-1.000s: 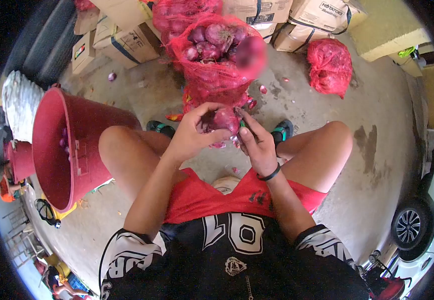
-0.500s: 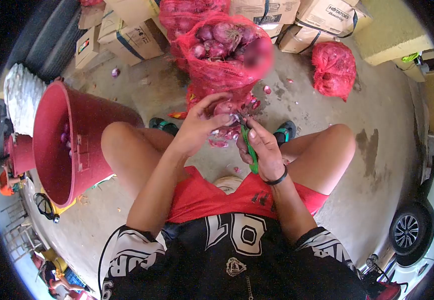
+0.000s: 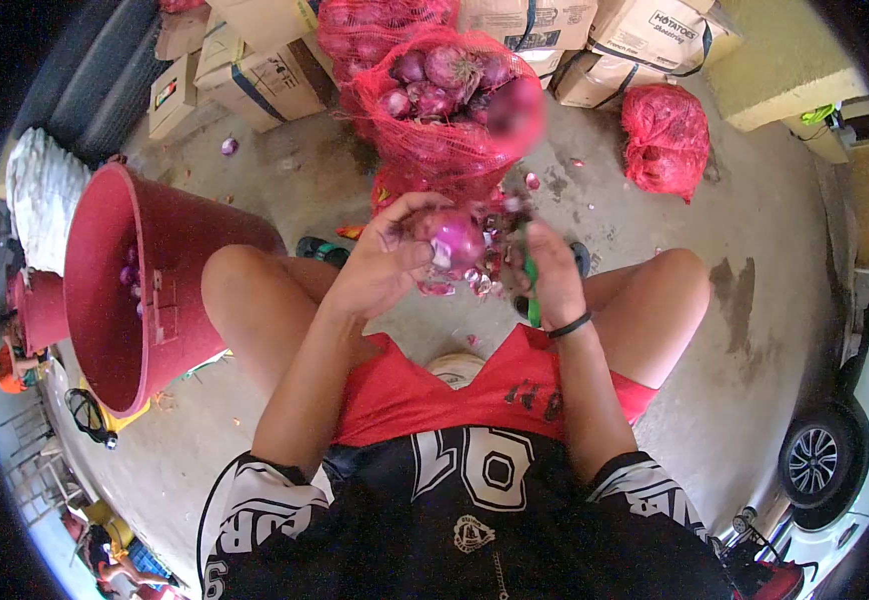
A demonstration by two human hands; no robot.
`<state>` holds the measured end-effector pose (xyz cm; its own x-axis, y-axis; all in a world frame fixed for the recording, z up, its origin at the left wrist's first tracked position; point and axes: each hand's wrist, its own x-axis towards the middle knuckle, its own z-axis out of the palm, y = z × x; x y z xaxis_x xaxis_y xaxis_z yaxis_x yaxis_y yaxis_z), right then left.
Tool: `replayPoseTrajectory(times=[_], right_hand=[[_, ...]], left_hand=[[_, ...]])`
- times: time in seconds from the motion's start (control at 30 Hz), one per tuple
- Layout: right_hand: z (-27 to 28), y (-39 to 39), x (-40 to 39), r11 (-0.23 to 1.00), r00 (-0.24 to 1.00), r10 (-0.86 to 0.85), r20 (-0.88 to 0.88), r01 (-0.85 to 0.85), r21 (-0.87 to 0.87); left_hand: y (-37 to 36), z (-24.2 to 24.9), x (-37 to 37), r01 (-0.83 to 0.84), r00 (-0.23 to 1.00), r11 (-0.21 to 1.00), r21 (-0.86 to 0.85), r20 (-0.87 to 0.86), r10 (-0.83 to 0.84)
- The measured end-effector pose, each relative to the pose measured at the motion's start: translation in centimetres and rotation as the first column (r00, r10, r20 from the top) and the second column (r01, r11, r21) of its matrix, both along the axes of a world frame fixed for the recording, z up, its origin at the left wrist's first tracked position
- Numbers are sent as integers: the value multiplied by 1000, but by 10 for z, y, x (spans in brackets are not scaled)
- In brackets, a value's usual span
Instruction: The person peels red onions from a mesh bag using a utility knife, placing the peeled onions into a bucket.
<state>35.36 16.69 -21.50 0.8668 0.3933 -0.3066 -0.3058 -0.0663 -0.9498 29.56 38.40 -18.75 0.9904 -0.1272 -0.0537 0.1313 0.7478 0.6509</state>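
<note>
Between my knees, my left hand (image 3: pixel 377 262) is wrapped round the side of a shiny purple-red onion (image 3: pixel 458 240). Just to its right, my right hand (image 3: pixel 557 272) grips a small knife with a green handle (image 3: pixel 533 308); motion blurs the blade. Hand and knife stand a little apart from the onion. Scraps of onion skin (image 3: pixel 437 288) lie on the floor below. Directly ahead, a red mesh sack (image 3: pixel 433 152) stands with its mouth turned open, full of red onions (image 3: pixel 450 68).
A large dark-red tub (image 3: pixel 195 240) with some onions inside stands at my left. Cardboard boxes (image 3: pixel 265 85) line the back. A smaller red mesh bag (image 3: pixel 667 145) sits at the right. A car (image 3: pixel 830 470) is at the far right; other people (image 3: pixel 17 365) are at the far left.
The onion has come more into view in my left hand, its surface now smooth and glossy. My right hand with the knife has moved right, away from it.
</note>
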Motion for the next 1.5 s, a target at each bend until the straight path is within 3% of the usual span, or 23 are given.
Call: replayPoseTrajectory(times=[0.1, 0.17, 0.3, 0.37, 0.5, 0.6, 0.8, 0.87, 0.93, 1.0, 1.1, 1.2, 1.3, 1.43, 1.5], right_hand=[[13, 6, -10, 982, 997, 71, -2, -70, -174], [24, 15, -21, 975, 989, 105, 104, -82, -209], [38, 27, -33, 980, 846, 139, 515, -42, -196], [47, 34, -35, 982, 805, 147, 575, -47, -185], [50, 32, -34, 973, 828, 178, 532, -67, -222], [46, 33, -30, 981, 704, 149, 694, -14, -195], [45, 33, -33, 970, 692, 148, 707, 37, -239], [38, 33, -32, 986, 662, 79, 745, 60, -159], [38, 30, -32, 998, 788, -21, 615, 50, -31], [46, 23, -33, 988, 967, -95, 236, 62, 145], [49, 18, -31, 953, 992, -37, 117, 0, 302], [50, 12, -30, 920, 981, 104, 166, -158, 358], [51, 15, -37, 928, 965, 225, 137, -255, 271], [42, 13, -30, 944, 1000, -15, 4, 13, 331], [39, 7, -22, 915, 999, -26, -42, 41, 402]], left_hand=[[-5, 6, 3, -82, 994, 997, -13, -67, 81], [-7, 6, 3, -152, 983, 988, 9, -98, 152], [-10, -1, 2, -225, 959, 972, 69, -161, 233], [-13, 0, 3, -229, 954, 969, 90, -176, 242], [-15, -1, 2, -231, 953, 963, 135, -167, 252], [-17, -1, 2, -231, 955, 963, 140, -157, 252], [-18, -1, 3, -206, 962, 972, 113, -157, 222], [-18, -1, 3, -183, 969, 980, 83, -153, 194], [-17, -1, 3, -135, 980, 990, 42, -143, 140], [-17, -3, 1, -104, 993, 992, 75, -49, 108], [-15, 3, -2, -59, 998, 997, 50, -17, 60], [-15, 7, 1, -47, 998, 998, -35, -37, 46], [-15, 7, 4, -95, 991, 995, 11, -89, 96], [-11, 8, 1, -37, 993, 997, 69, -110, 45], [-10, 5, 0, -9, 995, 997, 81, -95, 17]])
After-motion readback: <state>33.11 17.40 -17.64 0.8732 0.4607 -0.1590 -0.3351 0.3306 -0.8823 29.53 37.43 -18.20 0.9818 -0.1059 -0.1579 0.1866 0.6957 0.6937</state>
